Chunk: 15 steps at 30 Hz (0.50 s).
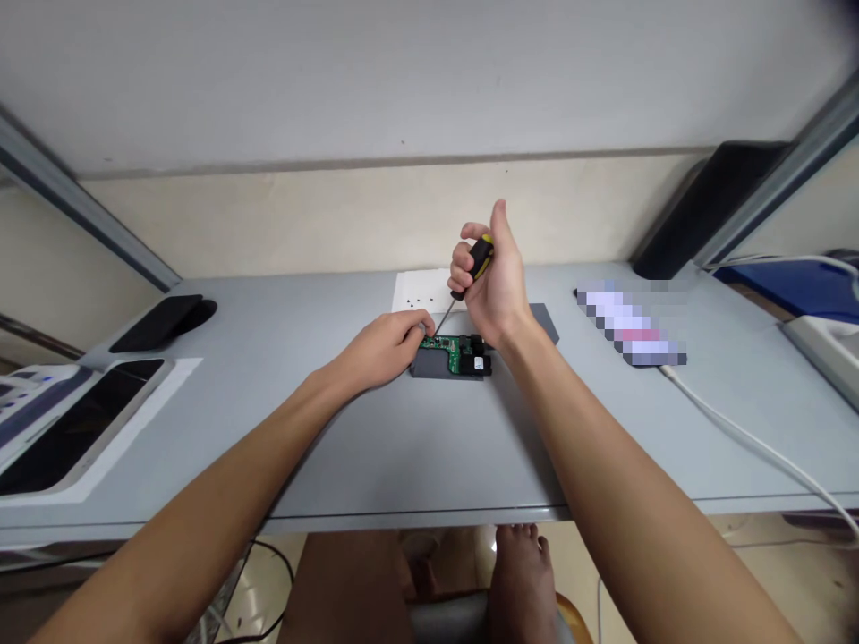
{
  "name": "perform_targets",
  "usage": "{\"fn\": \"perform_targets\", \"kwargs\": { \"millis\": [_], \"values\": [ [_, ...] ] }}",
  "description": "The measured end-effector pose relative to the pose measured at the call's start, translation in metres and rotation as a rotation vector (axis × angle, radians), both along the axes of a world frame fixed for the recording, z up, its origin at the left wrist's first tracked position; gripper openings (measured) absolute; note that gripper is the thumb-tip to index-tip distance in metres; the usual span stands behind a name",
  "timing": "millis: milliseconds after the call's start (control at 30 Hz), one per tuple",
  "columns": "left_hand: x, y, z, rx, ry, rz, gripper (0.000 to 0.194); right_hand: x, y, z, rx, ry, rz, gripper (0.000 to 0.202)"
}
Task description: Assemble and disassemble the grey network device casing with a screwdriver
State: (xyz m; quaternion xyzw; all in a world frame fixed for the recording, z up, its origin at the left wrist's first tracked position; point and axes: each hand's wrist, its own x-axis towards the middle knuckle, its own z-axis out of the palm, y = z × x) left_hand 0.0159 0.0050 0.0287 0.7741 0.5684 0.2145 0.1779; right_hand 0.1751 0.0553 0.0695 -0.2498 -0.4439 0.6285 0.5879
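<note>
A black-and-yellow screwdriver (480, 257) is held by its handle in my right hand (502, 291), the thumb pointing up. Its shaft slants down and left to the upper left part of a green circuit board (454, 360). That board sits in a dark grey casing (430, 363) on the desk. My left hand (389, 347) rests at the left end of the board, its fingers curled against the edge close to the screwdriver tip. The fingers and the shaft hide the exact contact point. Behind them, several tiny dark screws (418, 300) lie on white paper (406, 286).
A dark grey flat panel (546, 326) lies partly behind my right wrist. To the right are a phone (631, 329) with a white cable (744, 419), a black cylinder (715, 210) and a power strip (829, 347). A tablet (80, 425) and a black flat item (157, 322) lie left.
</note>
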Motion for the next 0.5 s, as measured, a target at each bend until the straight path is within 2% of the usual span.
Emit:
{"fn": "perform_targets", "kwargs": {
  "millis": [200,500],
  "values": [
    [-0.0013,-0.0005,-0.0009,-0.004,0.007,0.001,0.031,-0.0014,0.0048,-0.0038,0.013,0.025,-0.005,0.041],
    [-0.0012,-0.0011,-0.0003,0.003,-0.002,-0.022,0.028,-0.0011,-0.0003,-0.0023,0.010,-0.035,-0.006,0.059]
  ]
}}
